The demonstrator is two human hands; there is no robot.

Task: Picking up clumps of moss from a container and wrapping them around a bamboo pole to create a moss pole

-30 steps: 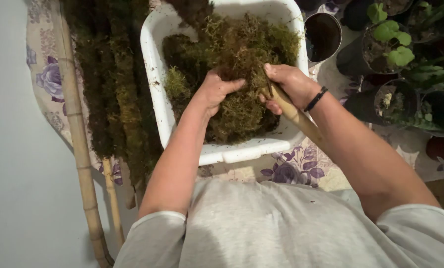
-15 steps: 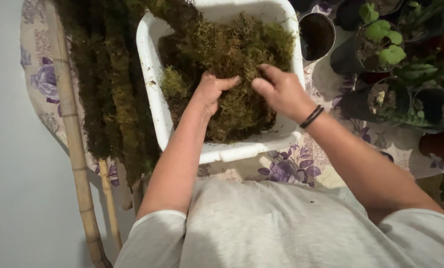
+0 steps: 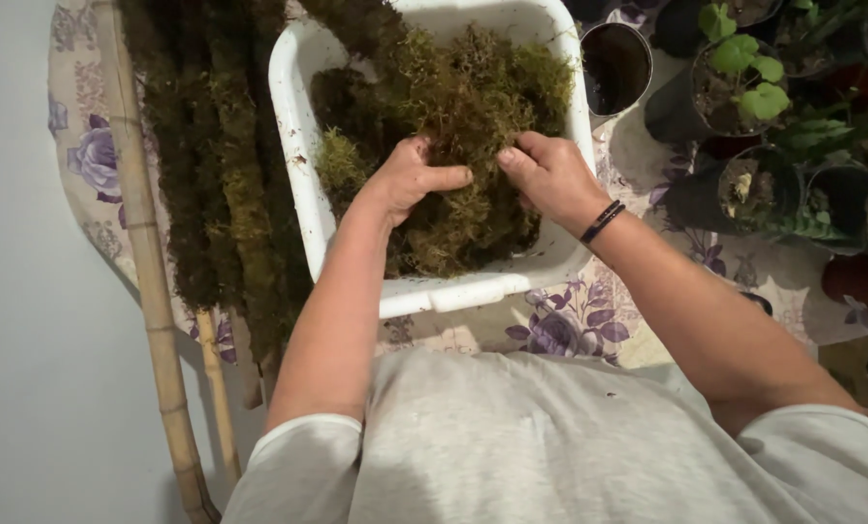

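A white plastic tub sits in front of me, heaped with green-brown moss. My left hand is pressed into the moss near the tub's middle, fingers curled around a clump. My right hand, with a black band on the wrist, digs into the same clump from the right, its fingertips close to the left thumb. Both hands grip moss. The stick seen earlier is hidden.
Moss-wrapped poles lie left of the tub beside bare bamboo canes. A floral cloth covers the surface. Black pots with small green plants crowd the right side; an empty black pot stands by the tub's corner.
My right hand let go of the bamboo stick it held and moved left into the moss. Both hands have drawn together on one clump.
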